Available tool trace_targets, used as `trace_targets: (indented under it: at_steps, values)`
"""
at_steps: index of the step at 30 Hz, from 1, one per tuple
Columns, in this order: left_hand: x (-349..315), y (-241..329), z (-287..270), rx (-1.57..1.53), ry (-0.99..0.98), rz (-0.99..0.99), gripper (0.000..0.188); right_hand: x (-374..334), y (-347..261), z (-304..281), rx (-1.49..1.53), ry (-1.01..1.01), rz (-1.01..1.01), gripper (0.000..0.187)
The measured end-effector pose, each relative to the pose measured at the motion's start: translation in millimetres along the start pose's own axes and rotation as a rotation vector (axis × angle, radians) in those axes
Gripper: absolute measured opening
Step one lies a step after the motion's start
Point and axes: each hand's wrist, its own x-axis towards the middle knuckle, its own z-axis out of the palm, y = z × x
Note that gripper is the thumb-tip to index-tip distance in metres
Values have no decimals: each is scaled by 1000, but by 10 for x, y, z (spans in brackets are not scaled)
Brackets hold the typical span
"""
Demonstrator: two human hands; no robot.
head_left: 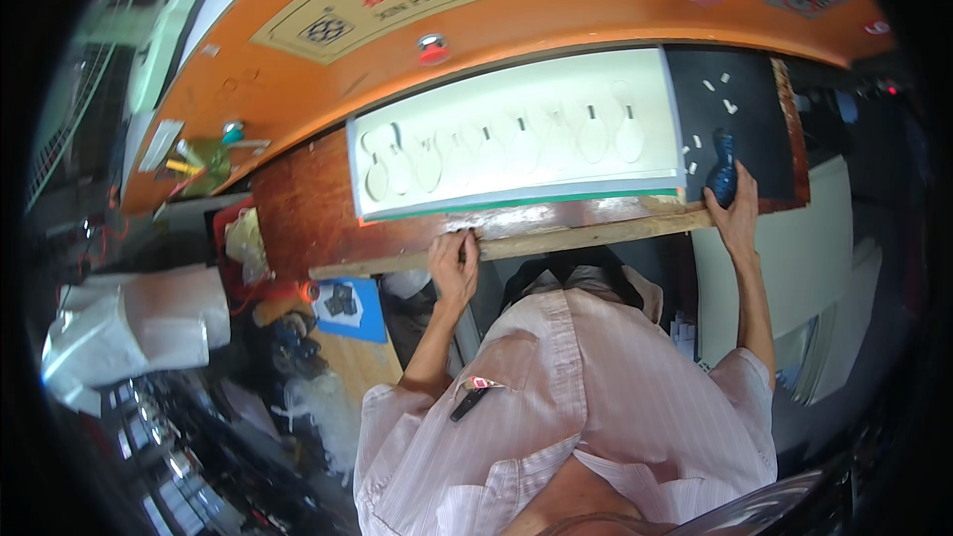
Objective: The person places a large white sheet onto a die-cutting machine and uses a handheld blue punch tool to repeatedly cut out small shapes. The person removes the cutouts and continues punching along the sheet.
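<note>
At the right end of the bench, my right hand (737,223) has its thumb and fingers round the near end of a dark blue, bottle-shaped object (724,171) with a narrow waist. The object lies on a black mat (759,119), with several small white pieces (730,107) scattered beyond it. My left hand (455,270) rests at the bench's wooden front edge (586,237), its fingers curled in; a small dark spot shows at the fingertips, too small to name. Between the hands and farther back, a white panel (516,179) bears several pale spoon-shaped pieces (523,144), most with a dark mark at the neck.
An orange machine front (328,89) with red and green buttons (433,48) rises behind the panel. Left of the bench are a blue tray (367,323), a clear plastic bag (248,243) and a white-covered box (149,333). Pale boards (834,278) stand at the right.
</note>
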Motion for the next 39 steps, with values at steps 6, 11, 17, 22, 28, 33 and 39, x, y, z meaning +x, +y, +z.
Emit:
trace_targets:
  at_steps: [6,11,17,22,28,33,39]
  values:
    - [-80,98,103,71,71,-141,6,64,68,-21,94,-27,81,68]
    - [-137,105,117,34,94,-152,7,318,-314,-101,582,145,368,64]
    - [-219,152,-180,-93,30,-250,10,465,-1825,301,582,-46,-50,61]
    - [534,-492,-754,96,156,-239,32,615,-3012,1015,681,-207,-251,67]
    - [1034,-916,-531,91,-9,-154,41,713,-3970,1669,602,-261,-428,66]
    - [824,-932,-667,-9,14,-180,41,709,-4488,2099,585,-260,-487,66]
    - [729,-1078,-769,83,-71,-263,48,638,-4926,2497,562,-236,-515,67]
